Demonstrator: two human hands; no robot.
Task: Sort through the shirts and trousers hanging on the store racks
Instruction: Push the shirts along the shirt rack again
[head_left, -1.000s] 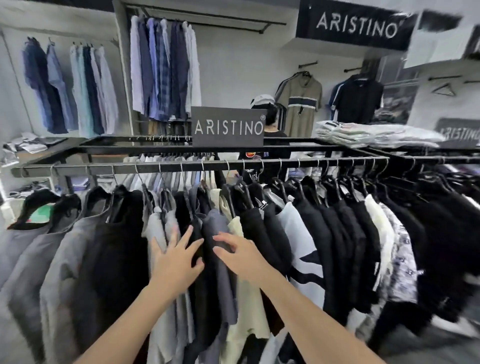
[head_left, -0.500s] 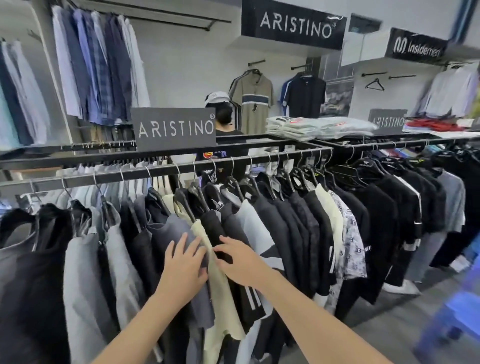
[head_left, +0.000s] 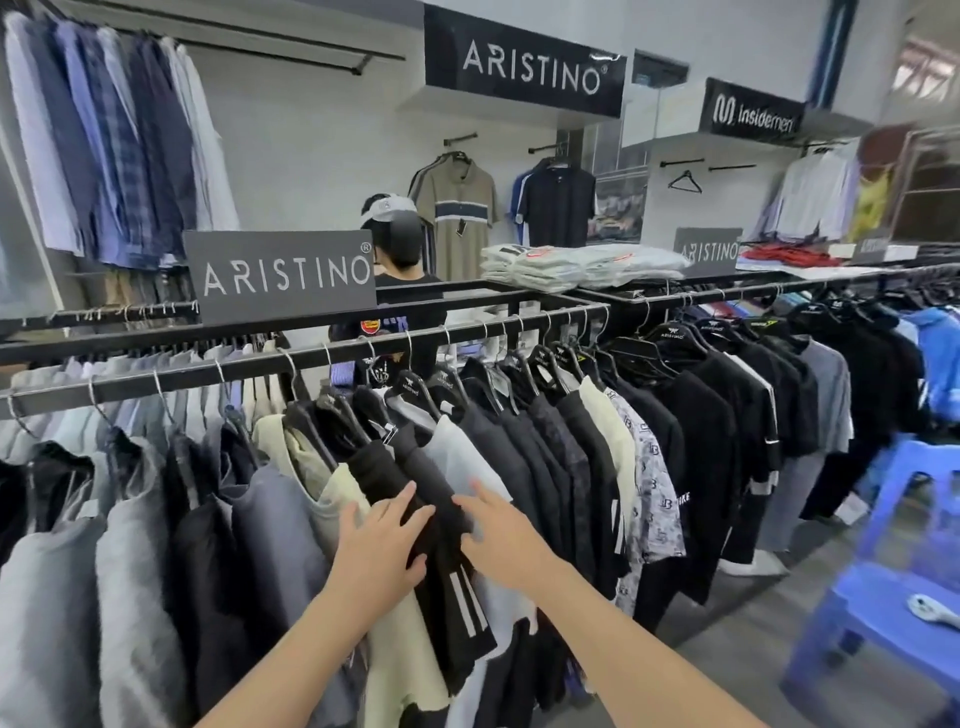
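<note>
Hands first: your left hand (head_left: 382, 545) lies with fingers spread across the black shirt with white stripes (head_left: 440, 613), just beside a cream shirt (head_left: 337, 499). Your right hand (head_left: 501, 535) presses straight fingers against that black shirt's other side. Both shirts hang mid-row on the black metal rail (head_left: 208, 371).

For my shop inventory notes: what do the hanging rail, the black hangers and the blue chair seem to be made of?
The hanging rail looks like metal painted matte black: it is straight and square-edged, with a dull sheen. The black hangers seem to be moulded plastic with a printed logo, on thin shiny wire hooks, probably steel. The blue chair is likely moulded plastic: it has a uniform colour and a smooth, soft gloss.
</note>
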